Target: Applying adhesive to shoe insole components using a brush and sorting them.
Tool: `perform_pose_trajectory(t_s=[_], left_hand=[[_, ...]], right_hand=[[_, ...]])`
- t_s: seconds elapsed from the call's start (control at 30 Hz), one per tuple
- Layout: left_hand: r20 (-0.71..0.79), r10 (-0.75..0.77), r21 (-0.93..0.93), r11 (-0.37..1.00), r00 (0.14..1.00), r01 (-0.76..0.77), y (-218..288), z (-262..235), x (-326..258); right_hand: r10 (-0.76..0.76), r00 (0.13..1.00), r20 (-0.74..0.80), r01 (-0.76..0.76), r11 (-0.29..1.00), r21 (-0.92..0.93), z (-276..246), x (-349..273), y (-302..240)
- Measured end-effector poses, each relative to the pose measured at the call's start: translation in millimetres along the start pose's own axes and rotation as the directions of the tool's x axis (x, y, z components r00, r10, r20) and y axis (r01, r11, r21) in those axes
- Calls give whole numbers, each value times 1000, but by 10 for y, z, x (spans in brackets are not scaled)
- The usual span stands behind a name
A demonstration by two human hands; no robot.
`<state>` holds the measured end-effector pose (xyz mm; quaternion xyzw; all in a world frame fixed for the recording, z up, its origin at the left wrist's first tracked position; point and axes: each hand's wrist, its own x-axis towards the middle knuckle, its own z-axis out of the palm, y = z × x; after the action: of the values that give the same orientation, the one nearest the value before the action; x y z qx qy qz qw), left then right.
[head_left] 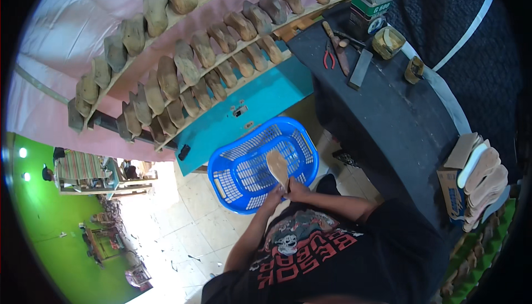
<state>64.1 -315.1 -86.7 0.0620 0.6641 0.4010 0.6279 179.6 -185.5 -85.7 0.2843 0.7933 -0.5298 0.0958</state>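
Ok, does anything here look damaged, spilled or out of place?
Untidy dark scraps litter the tiled floor, lower left. The turquoise panel beyond the blue basket looks damaged: a ragged dark patch, possibly a hole, breaks its surface.

Looks like a flat, tan sole-shaped piece, broad and rounded at its far end, tapering nearer; slants slightly left, gripped between left hand and right hand, over the blue basket.

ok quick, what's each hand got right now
Left hand: closed, holding the sole at its near end.
Right hand: closed, holding the same end.
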Motion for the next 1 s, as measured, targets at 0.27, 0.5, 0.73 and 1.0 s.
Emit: perform_pose_trajectory(t_s=[0.27,0.5,0.73,1.0], left_hand=[[-222,-260,-351,921,940,172,-1260,87,414],[-116,-370,-828,548,922,116,-1227,339,757],[-8,305,-267,917,952,-296,-1793,-3,443],[60,-178,-809,568,982,153,-1179,143,109]], right_hand=[[265,958,-111,-275,958,-86,335,930,672],[338,941,22,-256,754,-605,479,2229,2224],[288,957,-23,-196,588,-784,871,2438,2474],[291,954,73,-140,646,-751,736,2288,2473]])
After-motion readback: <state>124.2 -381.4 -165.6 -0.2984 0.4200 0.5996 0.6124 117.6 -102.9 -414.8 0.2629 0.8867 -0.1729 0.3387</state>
